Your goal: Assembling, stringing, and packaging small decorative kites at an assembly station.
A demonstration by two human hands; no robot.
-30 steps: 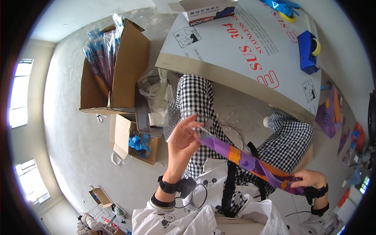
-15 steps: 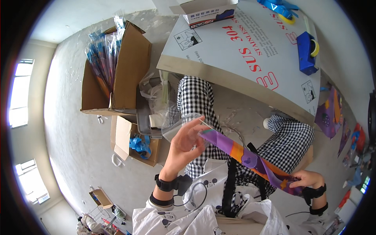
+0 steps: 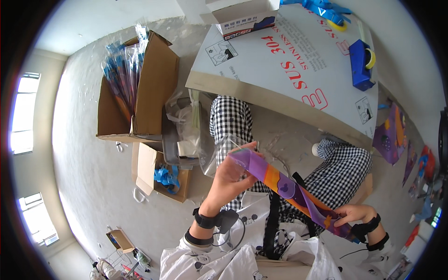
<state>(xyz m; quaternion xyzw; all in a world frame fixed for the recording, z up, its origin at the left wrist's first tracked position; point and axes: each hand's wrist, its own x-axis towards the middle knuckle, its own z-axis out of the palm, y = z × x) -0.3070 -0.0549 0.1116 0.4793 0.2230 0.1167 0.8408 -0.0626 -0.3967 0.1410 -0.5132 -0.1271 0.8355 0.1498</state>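
A long rolled piece of purple and orange printed sheet (image 3: 290, 190) slants across my lap, its upper left end higher than its lower right end. My right hand (image 3: 357, 213) is closed around the lower right end. At the other end, my left hand (image 3: 226, 181) is curled about a clear plastic bag (image 3: 215, 158), with thumb and fingers on either side of the roll's tip. The tip overlaps the bag and the left fingers. How far it sits inside the bag I cannot tell, and some left fingers are hidden behind the roll.
Ahead stands a table (image 3: 252, 65) with a blue tape dispenser (image 3: 360, 65) and an open carton (image 3: 247, 23). At left, a tall cardboard box (image 3: 156, 77) holds several bagged rolls. Beside it are a grey bin (image 3: 170, 151) and a small box (image 3: 144, 170) of blue strips.
The roll and my right hand have shifted left. My left hand has moved slightly right around the roll's tip, and the clear bag now overlaps that tip more.
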